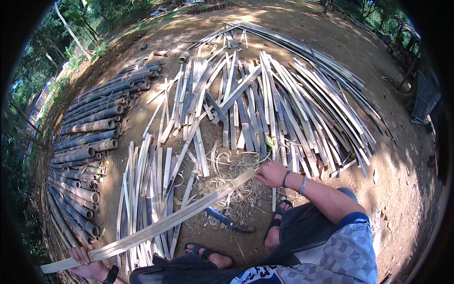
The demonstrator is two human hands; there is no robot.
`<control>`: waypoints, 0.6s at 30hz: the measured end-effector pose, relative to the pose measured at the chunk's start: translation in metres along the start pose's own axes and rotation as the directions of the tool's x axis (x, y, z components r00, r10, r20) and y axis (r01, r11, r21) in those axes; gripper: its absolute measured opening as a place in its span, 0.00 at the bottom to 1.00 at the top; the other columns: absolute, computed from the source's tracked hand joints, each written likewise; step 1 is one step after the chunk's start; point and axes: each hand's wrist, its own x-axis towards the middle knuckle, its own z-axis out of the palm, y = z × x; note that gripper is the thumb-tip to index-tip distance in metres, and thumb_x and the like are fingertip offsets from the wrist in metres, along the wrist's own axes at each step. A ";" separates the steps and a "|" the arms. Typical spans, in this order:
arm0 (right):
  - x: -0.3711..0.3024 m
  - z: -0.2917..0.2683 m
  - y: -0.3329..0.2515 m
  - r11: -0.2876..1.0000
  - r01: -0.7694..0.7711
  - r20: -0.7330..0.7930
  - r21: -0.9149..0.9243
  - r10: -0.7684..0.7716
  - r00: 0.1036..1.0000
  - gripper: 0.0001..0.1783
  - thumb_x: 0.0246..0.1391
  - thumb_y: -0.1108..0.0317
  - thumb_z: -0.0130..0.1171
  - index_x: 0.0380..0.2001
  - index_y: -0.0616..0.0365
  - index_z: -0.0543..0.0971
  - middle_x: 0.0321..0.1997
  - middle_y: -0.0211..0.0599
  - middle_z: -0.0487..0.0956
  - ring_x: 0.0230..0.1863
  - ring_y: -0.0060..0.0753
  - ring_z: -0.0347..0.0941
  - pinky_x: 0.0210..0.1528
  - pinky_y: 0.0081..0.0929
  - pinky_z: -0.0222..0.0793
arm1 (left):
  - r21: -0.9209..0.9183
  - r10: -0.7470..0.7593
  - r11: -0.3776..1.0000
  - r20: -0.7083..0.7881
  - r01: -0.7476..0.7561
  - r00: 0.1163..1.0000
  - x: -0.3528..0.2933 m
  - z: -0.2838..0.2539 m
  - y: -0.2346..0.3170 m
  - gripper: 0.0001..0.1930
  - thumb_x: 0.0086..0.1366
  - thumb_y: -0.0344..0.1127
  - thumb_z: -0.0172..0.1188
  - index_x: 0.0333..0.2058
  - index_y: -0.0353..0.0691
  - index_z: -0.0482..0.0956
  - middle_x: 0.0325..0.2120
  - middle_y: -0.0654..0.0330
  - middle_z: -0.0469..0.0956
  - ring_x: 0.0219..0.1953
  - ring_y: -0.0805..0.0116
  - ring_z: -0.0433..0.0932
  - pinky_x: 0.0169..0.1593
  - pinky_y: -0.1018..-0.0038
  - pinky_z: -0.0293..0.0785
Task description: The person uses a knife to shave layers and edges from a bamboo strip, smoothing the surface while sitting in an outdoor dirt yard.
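Observation:
A long, pale split-bamboo slat point(156, 228) slants across in front of me, from the lower left up to the middle. My left hand point(85, 264) is closed around it near its lower-left end, a black watch on that wrist. At the other end, my right hand point(271, 174) grips the tip, with bands around the wrist. Below the slat, a blue, slightly curved tool with a dark end point(222, 218) lies on the ground near my feet; part of it is behind the slat. Curled bamboo shavings point(246, 194) cover the soil under my right hand.
Split slats point(302, 109) spread in a wide fan ahead, and another bundle point(137, 194) lies left of centre under the held slat. Whole dark bamboo poles point(90, 127) are stacked along the left. Bare dirt point(397, 189) stretches to the right. My sandalled feet point(279, 220) stand close by.

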 end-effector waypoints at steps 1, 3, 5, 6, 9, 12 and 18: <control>0.000 0.001 0.002 1.000 0.016 0.005 0.011 -0.016 1.000 0.18 0.55 0.56 0.49 0.25 0.59 0.79 0.26 0.49 0.79 0.32 0.51 0.77 0.41 0.46 0.70 | 0.003 0.012 1.000 -0.004 -0.012 1.000 0.000 0.000 0.000 0.24 0.65 0.58 0.37 0.20 0.44 0.52 0.15 0.64 0.52 0.12 0.74 0.50 0.17 0.78 0.52; -0.001 0.001 0.009 1.000 0.020 0.009 0.020 -0.020 1.000 0.19 0.55 0.57 0.48 0.25 0.61 0.79 0.26 0.50 0.79 0.32 0.52 0.77 0.41 0.47 0.71 | 0.004 0.006 1.000 -0.037 -0.006 0.999 0.000 0.001 0.001 0.25 0.65 0.59 0.37 0.19 0.44 0.53 0.14 0.64 0.51 0.12 0.74 0.50 0.16 0.78 0.51; -0.001 -0.001 0.021 0.999 -0.035 0.044 -0.016 0.035 0.998 0.18 0.55 0.58 0.48 0.26 0.61 0.79 0.27 0.51 0.79 0.33 0.53 0.77 0.42 0.47 0.71 | 0.016 0.008 1.000 -0.038 -0.008 0.999 0.002 0.000 0.007 0.27 0.64 0.62 0.35 0.19 0.45 0.53 0.14 0.64 0.52 0.12 0.74 0.51 0.16 0.79 0.51; -0.001 -0.002 0.030 0.994 -0.091 0.074 -0.059 0.095 0.993 0.17 0.55 0.58 0.48 0.27 0.61 0.79 0.28 0.52 0.79 0.34 0.53 0.77 0.42 0.47 0.72 | 0.027 0.013 1.000 -0.022 -0.012 1.000 0.004 -0.004 0.013 0.29 0.63 0.65 0.34 0.18 0.45 0.53 0.14 0.64 0.52 0.12 0.73 0.51 0.16 0.79 0.51; -0.002 -0.003 0.053 0.951 -0.308 0.080 -0.034 0.310 0.948 0.16 0.53 0.58 0.51 0.32 0.61 0.78 0.33 0.53 0.79 0.38 0.54 0.77 0.44 0.45 0.73 | 0.054 0.027 0.998 0.023 -0.028 0.999 0.003 -0.019 0.019 0.31 0.63 0.68 0.32 0.17 0.45 0.53 0.13 0.65 0.53 0.12 0.74 0.52 0.16 0.79 0.51; -0.001 0.000 0.062 0.912 -0.401 0.021 0.086 0.401 0.916 0.20 0.49 0.58 0.56 0.40 0.62 0.76 0.38 0.52 0.79 0.40 0.52 0.77 0.45 0.43 0.72 | 0.098 0.073 0.993 0.001 -0.073 0.997 0.001 -0.014 0.016 0.31 0.63 0.67 0.33 0.18 0.45 0.53 0.13 0.65 0.52 0.12 0.74 0.52 0.15 0.80 0.51; 0.011 -0.008 0.027 0.964 -0.127 -0.384 0.236 0.212 0.899 0.26 0.47 0.62 0.59 0.49 0.62 0.72 0.41 0.50 0.79 0.40 0.50 0.76 0.46 0.38 0.72 | 0.095 0.047 0.995 -0.097 -0.038 0.994 -0.005 0.002 0.009 0.30 0.63 0.67 0.34 0.19 0.45 0.53 0.13 0.65 0.52 0.12 0.75 0.52 0.14 0.80 0.51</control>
